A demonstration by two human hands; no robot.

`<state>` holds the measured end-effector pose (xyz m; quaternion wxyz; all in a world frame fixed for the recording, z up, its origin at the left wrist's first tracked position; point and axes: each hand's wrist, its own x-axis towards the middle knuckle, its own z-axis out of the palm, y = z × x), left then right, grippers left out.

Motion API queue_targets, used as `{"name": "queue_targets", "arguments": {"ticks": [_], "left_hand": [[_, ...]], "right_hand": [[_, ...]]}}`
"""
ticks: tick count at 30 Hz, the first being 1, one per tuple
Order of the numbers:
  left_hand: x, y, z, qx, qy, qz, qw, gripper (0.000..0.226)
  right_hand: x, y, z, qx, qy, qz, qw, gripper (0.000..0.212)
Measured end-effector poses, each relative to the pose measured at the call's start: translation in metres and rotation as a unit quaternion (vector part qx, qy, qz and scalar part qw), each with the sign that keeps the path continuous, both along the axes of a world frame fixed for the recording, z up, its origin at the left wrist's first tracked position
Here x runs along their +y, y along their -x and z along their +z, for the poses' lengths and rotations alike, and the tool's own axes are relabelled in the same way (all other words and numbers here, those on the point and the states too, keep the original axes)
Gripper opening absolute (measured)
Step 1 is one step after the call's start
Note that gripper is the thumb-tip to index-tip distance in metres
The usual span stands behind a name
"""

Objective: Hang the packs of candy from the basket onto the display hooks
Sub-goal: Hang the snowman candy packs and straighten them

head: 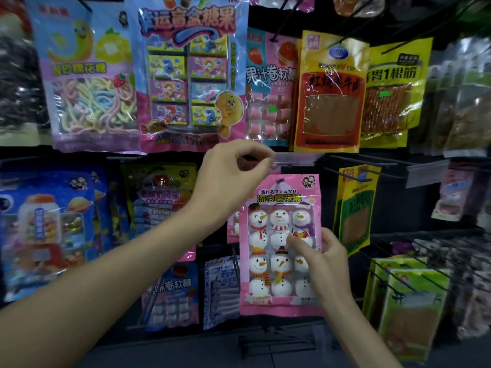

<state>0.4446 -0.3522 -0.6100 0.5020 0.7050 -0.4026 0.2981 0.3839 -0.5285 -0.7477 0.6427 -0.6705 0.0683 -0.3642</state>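
Note:
A pink pack of snowman marshmallows (276, 264) hangs upright in the middle of the display wall. My right hand (322, 258) grips its right edge, thumb pressed on the front. My left hand (233, 176) is raised at the pack's upper left, thumb and forefinger pinched at the clear price-tag strip (297, 158) of the hook above the pack. Whether the pack's hole sits on the hook I cannot tell. Another pink pack (233, 224) shows just behind it. The basket is out of view.
Hung packs fill the wall: a rope-candy bag (87, 83) and a box-candy bag (188, 75) above, yellow snack packs (329, 94) upper right, blue packs (45, 229) left, green packs (409, 301) on protruding black hooks lower right. Bare hooks (372, 166) jut out right of the strip.

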Motion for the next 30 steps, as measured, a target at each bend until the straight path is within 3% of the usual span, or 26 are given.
{"name": "queue_targets", "arguments": {"ticks": [4, 8, 12, 19, 30], "left_hand": [[-0.002, 0.001, -0.032, 0.016, 0.067, 0.018, 0.997, 0.032], [-0.004, -0.019, -0.078, 0.161, 0.113, 0.071, 0.978, 0.023], [-0.010, -0.036, -0.114, 0.271, 0.089, 0.034, 0.958, 0.029], [-0.023, -0.065, -0.133, 0.311, 0.169, -0.032, 0.935, 0.021], [-0.048, -0.123, -0.128, 0.324, 0.211, 0.050, 0.921, 0.021]], "right_hand": [[-0.002, -0.008, -0.001, 0.003, -0.003, -0.002, 1.000, 0.018], [-0.002, -0.016, -0.001, 0.006, -0.012, 0.007, 1.000, 0.023], [0.001, -0.027, -0.003, 0.009, -0.017, -0.009, 1.000, 0.042], [0.000, -0.055, -0.005, 0.001, -0.014, -0.024, 1.000, 0.059], [-0.012, -0.119, 0.007, 0.059, 0.090, -0.085, 0.991, 0.043]]}}
